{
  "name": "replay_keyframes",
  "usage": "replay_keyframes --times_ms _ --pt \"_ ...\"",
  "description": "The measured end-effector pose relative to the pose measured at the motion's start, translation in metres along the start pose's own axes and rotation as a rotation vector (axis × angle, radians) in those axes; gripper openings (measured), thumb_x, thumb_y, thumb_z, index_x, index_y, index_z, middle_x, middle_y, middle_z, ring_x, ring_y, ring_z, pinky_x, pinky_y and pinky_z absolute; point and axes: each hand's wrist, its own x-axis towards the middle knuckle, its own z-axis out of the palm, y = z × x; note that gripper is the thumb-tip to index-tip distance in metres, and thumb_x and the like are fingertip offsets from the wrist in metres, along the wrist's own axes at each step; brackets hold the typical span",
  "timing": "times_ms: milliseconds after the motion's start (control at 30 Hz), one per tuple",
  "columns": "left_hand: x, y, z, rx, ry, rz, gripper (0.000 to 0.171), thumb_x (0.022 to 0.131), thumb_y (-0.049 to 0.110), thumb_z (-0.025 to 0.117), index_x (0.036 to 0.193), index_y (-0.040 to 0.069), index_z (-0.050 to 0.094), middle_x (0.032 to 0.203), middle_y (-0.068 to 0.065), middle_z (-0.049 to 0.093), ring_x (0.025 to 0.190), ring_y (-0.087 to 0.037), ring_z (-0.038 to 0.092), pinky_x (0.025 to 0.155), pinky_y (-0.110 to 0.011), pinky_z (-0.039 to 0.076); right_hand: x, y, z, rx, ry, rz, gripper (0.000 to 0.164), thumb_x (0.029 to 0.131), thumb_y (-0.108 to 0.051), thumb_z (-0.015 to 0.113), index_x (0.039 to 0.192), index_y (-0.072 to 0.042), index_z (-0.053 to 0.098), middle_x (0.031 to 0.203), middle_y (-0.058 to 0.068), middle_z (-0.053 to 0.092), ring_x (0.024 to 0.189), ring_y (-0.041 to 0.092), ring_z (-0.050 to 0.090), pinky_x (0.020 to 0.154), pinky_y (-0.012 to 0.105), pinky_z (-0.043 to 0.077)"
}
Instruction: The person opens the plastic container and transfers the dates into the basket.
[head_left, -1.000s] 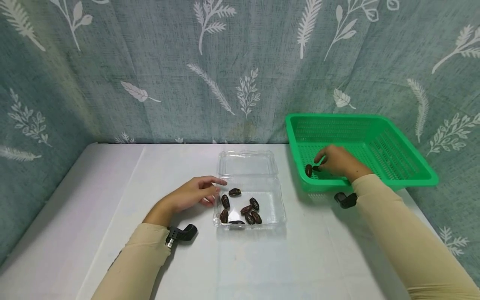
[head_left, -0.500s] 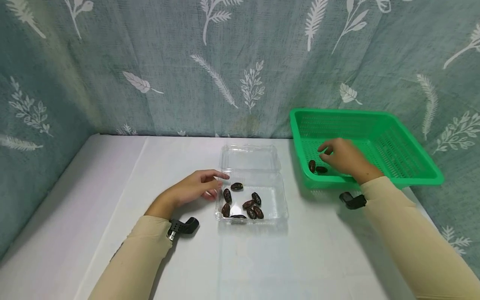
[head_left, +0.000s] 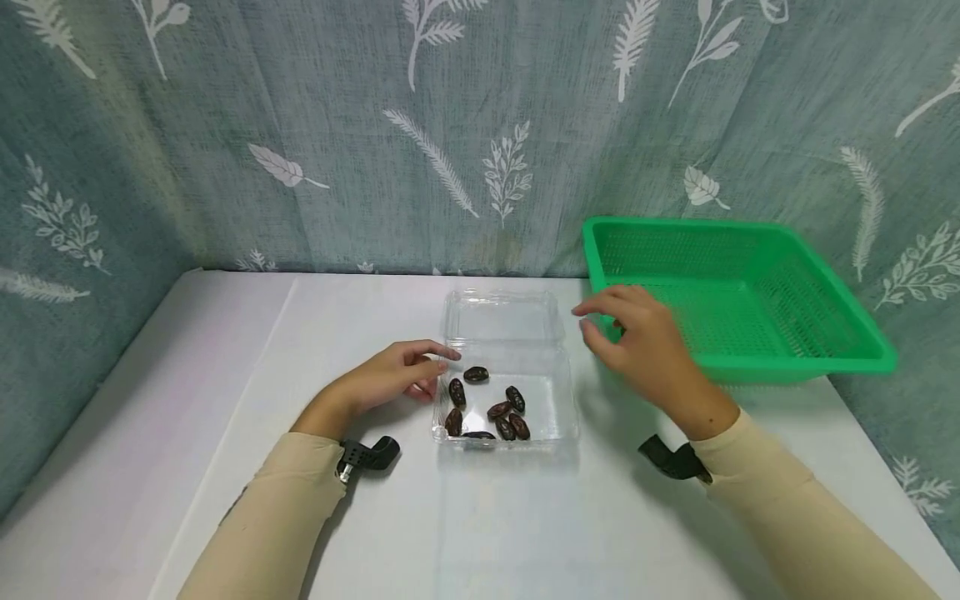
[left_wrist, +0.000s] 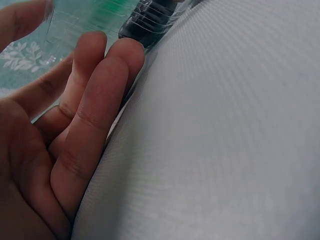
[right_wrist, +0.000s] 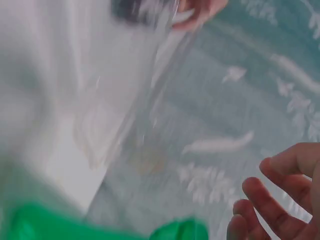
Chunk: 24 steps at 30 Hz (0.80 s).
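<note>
A clear plastic clamshell box [head_left: 551,408] stands with its lid folded back, and several dark brown dates [head_left: 457,392] lie in its base. My left hand [head_left: 386,379] rests at the box's left side, index finger and thumb by the rim; in the left wrist view its fingers [left_wrist: 102,90] lie beside the clear wall. My right hand [head_left: 645,354] is in the air between the box and the green basket [head_left: 832,367], fingers apart and nothing seen between them. It hides the basket's near left corner; a bit of something dark shows past the fingers.
A white cloth [head_left: 337,533] covers the table. Behind it hangs a grey-green curtain [head_left: 337,225] with white leaf prints, also along both sides. Each wrist wears a black camera mount, such as the left mount [head_left: 371,454].
My right hand has let go of a date in the basket, leaving two dates there, then come up over the rim and leftward toward the box. My left hand has stayed put.
</note>
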Motion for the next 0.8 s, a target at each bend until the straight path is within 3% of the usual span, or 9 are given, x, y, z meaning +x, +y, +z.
replay_keyframes --times_ms 167,367,567,800 --pt "0.0 -0.001 0.001 -0.025 0.008 -0.004 0.041 0.103 0.034 0.054 0.135 0.01 0.06 0.105 -0.012 0.062 0.084 -0.019 0.066 0.081 -0.035 0.06 -0.013 -0.023 0.02 0.081 -0.085 -0.01 0.013 0.086 -0.004 0.074 0.098 -0.009 0.077 0.1 0.005 0.073 0.093 0.02 0.061 0.069 0.033 0.052" --pt "-0.001 0.002 0.002 -0.064 -0.012 -0.004 0.042 0.103 0.032 0.055 0.136 0.007 0.059 0.099 -0.01 0.063 0.083 -0.017 0.067 0.08 -0.035 0.061 -0.023 -0.039 0.041 0.149 -0.193 0.035 0.016 0.087 -0.007 0.075 0.103 -0.011 0.076 0.103 0.002 0.073 0.095 0.019 0.063 0.071 0.035 0.055" --pt "-0.002 0.001 0.002 -0.064 -0.011 -0.01 0.042 0.103 0.032 0.055 0.136 0.007 0.058 0.101 -0.008 0.062 0.084 -0.016 0.067 0.08 -0.035 0.06 -0.023 -0.05 0.056 0.219 -0.378 0.104 0.021 0.091 -0.014 0.07 0.112 -0.014 0.075 0.109 0.0 0.072 0.103 0.022 0.063 0.077 0.039 0.057" --pt "-0.001 0.005 0.001 -0.046 -0.008 -0.012 0.042 0.102 0.035 0.055 0.135 0.009 0.059 0.104 -0.009 0.062 0.085 -0.017 0.066 0.08 -0.035 0.06 -0.015 -0.06 0.077 0.237 -0.483 0.083 0.025 0.092 -0.011 0.069 0.117 -0.01 0.074 0.109 0.004 0.072 0.09 0.021 0.062 0.076 0.029 0.052"
